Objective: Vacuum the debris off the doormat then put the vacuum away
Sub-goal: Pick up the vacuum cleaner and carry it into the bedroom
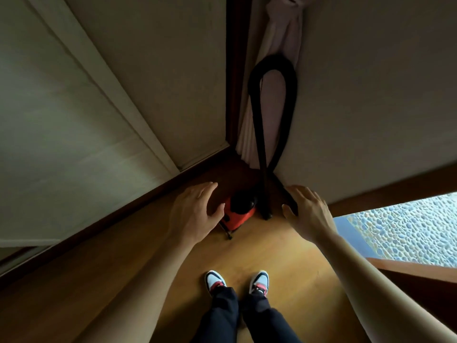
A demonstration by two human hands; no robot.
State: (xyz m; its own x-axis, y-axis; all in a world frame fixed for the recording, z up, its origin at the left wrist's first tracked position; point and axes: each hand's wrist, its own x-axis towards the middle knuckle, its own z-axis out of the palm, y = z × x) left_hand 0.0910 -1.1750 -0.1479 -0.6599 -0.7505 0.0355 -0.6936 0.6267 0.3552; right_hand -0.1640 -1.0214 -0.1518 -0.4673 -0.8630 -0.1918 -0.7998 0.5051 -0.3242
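A small red vacuum with a black top stands on the wooden floor in the corner of the room. Its black hose loops high up against the wall and curtain, and both ends come down beside the vacuum. My left hand hovers just left of the red body, fingers spread, holding nothing. My right hand is spread open to the right, right by the lower end of the hose, with no grip on it. No doormat is in view.
A pale curtain hangs in the corner behind the hose. White walls meet at a dark skirting board. A blue pebble-patterned surface lies lower right beyond a wooden ledge. My two feet in sneakers stand on the wooden floor.
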